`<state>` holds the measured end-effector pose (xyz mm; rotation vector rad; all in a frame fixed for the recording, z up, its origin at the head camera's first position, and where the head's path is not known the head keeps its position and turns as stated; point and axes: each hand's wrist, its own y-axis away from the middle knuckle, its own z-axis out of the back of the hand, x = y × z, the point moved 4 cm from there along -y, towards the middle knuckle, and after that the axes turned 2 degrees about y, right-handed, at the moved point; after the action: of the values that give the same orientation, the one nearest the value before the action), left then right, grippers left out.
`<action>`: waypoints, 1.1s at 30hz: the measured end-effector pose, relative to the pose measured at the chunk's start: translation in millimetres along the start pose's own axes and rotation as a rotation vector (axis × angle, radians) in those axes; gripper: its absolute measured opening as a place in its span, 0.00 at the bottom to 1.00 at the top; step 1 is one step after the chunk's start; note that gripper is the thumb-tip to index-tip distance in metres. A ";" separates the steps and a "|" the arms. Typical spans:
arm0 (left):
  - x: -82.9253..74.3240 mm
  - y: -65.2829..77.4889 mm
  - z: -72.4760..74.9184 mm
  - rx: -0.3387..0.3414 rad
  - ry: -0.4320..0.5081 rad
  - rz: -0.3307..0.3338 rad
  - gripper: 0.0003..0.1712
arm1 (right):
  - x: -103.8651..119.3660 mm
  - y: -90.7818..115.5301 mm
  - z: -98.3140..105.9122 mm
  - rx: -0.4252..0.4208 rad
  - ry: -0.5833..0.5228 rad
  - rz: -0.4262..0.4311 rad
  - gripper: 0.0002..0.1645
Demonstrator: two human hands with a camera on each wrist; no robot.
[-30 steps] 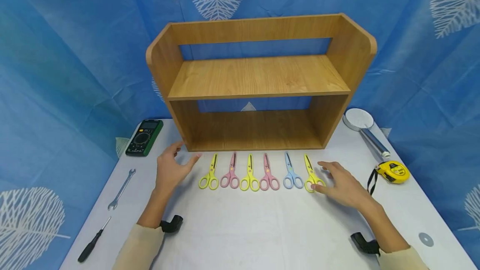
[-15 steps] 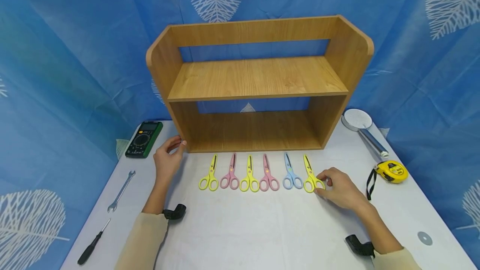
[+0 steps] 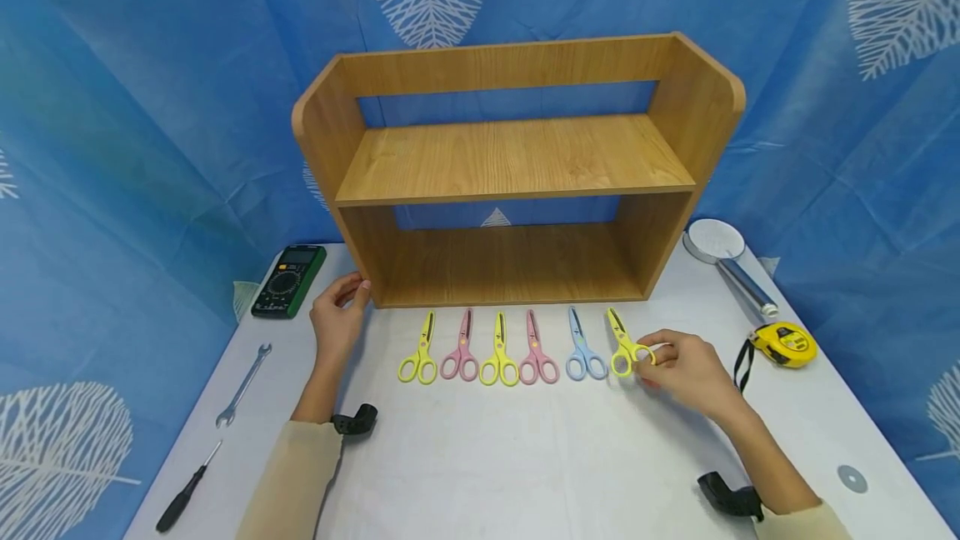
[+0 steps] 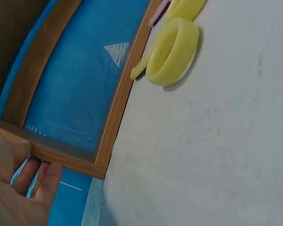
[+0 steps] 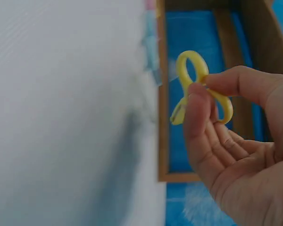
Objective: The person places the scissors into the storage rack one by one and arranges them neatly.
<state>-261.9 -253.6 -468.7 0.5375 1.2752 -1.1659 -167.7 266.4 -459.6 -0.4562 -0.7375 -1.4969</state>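
My right hand [image 3: 688,369] pinches a yellow pair of scissors [image 3: 619,336] by its handle loops, at the right end of a row of scissors. The right wrist view shows the thumb and fingertips around the scissors [image 5: 204,67], raised off the table. With my left hand [image 3: 337,323] I grip the lower left side of a wooden two-tier shelf [image 3: 517,158]. The left wrist view has the thumb on one face of its side panel [image 4: 61,159] and the fingers on the other. Beside the held pair lie blue scissors [image 3: 577,341], then pink scissors [image 3: 533,341].
Farther left in the row are yellow scissors [image 3: 499,342], pink scissors [image 3: 465,341] and more yellow scissors [image 3: 425,342]. A multimeter [image 3: 288,282], wrench [image 3: 243,386] and screwdriver [image 3: 187,490] lie left; a magnifying glass [image 3: 738,273], tape measure [image 3: 783,344] and grey washer [image 3: 852,478] lie right.
My left hand has closed onto the shelf's left side. My right hand has moved in, taken hold of the rightmost yellow scissors and raised their handle end.
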 end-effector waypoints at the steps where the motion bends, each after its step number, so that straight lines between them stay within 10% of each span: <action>1: 0.0 -0.1 -0.3 -0.004 0.004 0.001 0.17 | 6.0 1.2 2.9 -0.003 -0.028 0.021 0.28; 14: 9.3 1.5 -5.7 -0.031 0.037 0.049 0.17 | 145.7 7.7 48.2 -0.014 -0.320 0.368 0.24; 33: 10.0 -0.7 -6.0 -0.073 0.034 0.039 0.18 | 325.3 -111.0 15.6 -0.110 -0.382 0.414 0.24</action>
<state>-266.5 -252.4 -479.4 0.5285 1.3256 -1.0776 -304.8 35.8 -244.1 -0.9368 -0.7999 -1.0731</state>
